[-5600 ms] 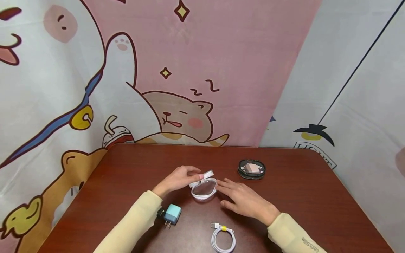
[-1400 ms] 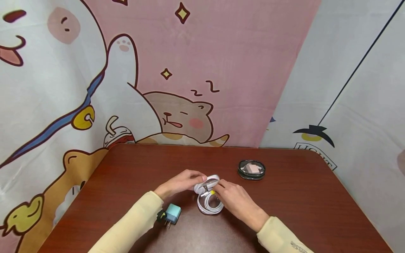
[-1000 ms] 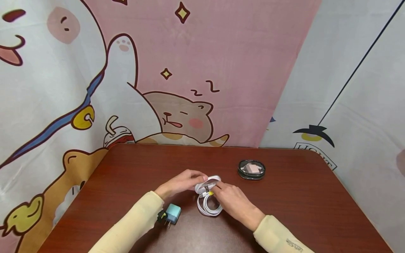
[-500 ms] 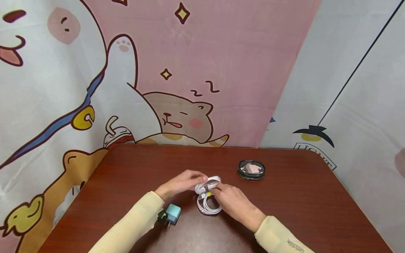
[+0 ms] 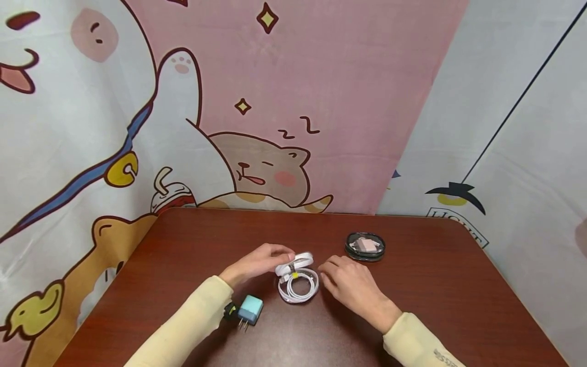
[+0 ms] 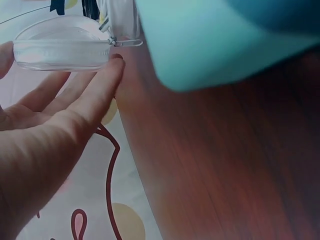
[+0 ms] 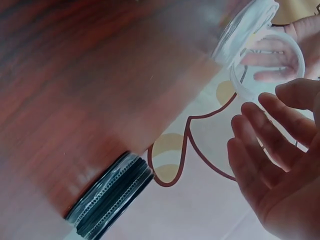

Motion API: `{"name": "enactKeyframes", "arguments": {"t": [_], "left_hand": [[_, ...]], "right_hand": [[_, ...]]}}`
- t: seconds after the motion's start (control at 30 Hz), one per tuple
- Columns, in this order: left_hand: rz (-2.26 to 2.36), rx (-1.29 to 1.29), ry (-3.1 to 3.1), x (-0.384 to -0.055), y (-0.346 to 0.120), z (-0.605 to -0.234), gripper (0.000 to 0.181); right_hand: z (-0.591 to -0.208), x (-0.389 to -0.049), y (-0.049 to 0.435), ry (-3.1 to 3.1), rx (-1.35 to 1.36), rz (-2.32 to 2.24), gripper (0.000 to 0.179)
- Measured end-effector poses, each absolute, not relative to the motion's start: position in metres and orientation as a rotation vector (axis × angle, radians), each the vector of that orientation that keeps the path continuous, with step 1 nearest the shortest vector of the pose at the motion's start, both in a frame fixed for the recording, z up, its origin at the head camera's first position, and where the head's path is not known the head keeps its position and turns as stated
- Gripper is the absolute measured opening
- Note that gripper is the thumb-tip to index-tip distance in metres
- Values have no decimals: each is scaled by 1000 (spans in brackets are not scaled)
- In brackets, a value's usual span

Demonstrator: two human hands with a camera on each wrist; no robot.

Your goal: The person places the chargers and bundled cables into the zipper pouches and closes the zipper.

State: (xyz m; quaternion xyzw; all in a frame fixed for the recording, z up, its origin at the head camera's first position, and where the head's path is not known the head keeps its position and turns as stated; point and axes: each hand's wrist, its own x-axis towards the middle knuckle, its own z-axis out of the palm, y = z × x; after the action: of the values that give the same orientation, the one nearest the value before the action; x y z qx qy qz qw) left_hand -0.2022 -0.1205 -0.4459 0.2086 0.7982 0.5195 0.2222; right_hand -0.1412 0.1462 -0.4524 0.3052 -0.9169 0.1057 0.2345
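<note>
A small clear case with white edging [image 5: 298, 302] stands with its lid [image 5: 303, 260] tilted up. In its lower half lies a coiled white USB cable, its plug [image 5: 285, 278] and yellow tie [image 5: 295, 275] near the hinge. My left hand [image 5: 258, 263] holds the lid between thumb and fingers; in the left wrist view the fingers [image 6: 95, 92] lie beneath the clear lid. To the right of the case, my right hand [image 5: 354, 286] is apart from it, fingers loosely bent and holding nothing, as the right wrist view [image 7: 280, 160] also shows.
A turquoise plug charger [image 5: 250, 307] sits beside my left wrist, its prongs toward the front. Behind my right hand is a black-edged clear case [image 5: 365, 246] with a pale pink charger inside. The brown table [image 5: 220, 229] meets a cartoon-printed cloth at the back.
The coiled cable has gone from the table's front into the clear case. My right hand has let go of it and drawn back to the right; my left hand still holds the lid.
</note>
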Motion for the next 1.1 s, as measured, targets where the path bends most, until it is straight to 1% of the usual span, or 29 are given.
{"name": "enactKeyframes", "arguments": {"t": [0.33, 0.6, 0.9, 1.1], "left_hand": [[1322, 630, 2248, -202, -123, -448, 53], [1332, 639, 2234, -196, -131, -445, 58], [1311, 673, 2317, -186, -163, -442, 60], [1193, 721, 2361, -176, -188, -441, 64]], "right_hand": [[-455, -144, 152, -2572, 798, 294, 13], [-455, -144, 154, -2604, 773, 289, 14], [-453, -145, 158, -2596, 781, 315, 14], [-452, -144, 160, -2605, 771, 319, 15]]}}
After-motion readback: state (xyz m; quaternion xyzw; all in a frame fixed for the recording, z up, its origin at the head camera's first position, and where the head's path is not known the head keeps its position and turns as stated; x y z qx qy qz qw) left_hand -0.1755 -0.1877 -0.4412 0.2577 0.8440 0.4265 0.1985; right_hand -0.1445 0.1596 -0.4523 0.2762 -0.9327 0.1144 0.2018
